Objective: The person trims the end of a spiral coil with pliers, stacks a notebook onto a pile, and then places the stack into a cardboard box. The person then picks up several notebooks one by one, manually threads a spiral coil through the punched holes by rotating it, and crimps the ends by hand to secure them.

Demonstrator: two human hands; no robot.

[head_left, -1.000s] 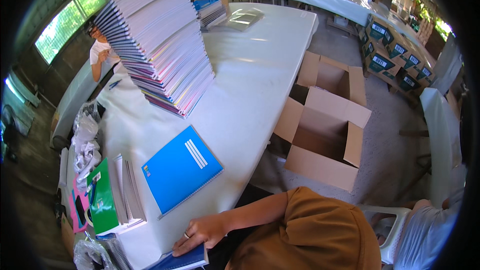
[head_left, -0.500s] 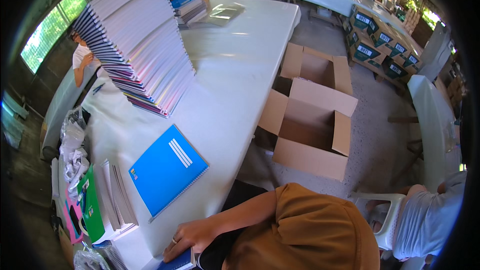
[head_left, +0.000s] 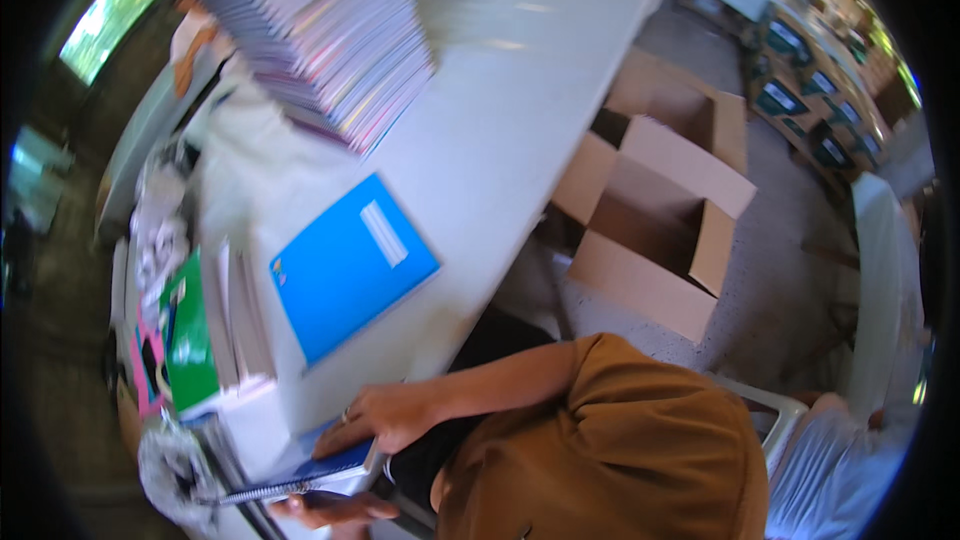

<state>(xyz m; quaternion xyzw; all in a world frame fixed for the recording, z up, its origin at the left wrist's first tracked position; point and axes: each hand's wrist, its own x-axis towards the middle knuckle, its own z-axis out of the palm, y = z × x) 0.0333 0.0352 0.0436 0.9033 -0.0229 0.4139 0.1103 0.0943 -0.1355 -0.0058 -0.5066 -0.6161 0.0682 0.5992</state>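
**One notebook in hand, a big pile waiting**

A blue notebook [head_left: 350, 265] lies flat on the white worktop [head_left: 500, 140], all by itself, with its cover shut. It looks set out and ready. A very tall stack of notebooks [head_left: 320, 30] stands farther back on the worktop and leans a bit. That pile looks mostly untouched, so I think a lot of the work is left. An open cardboard box [head_left: 660, 230] sits on the floor beside the worktop. I cannot see anything inside it, so nothing seems packed yet.

Close to the person, a spiral notebook [head_left: 300, 470] with a dark blue cover rests at the near edge of the worktop. The left hand [head_left: 385, 415] lies on top of it. Its fingers [head_left: 345, 427] are spread out flat and press down on the cover; they are not curled into a fist. The right hand [head_left: 330, 510] is under the notebook, at the lower edge. It seems to hold the book up from below, but most of it is hidden, so I cannot tell how far those fingers are bent.

A green book [head_left: 190, 340] stands among other things at the left end of the worktop.
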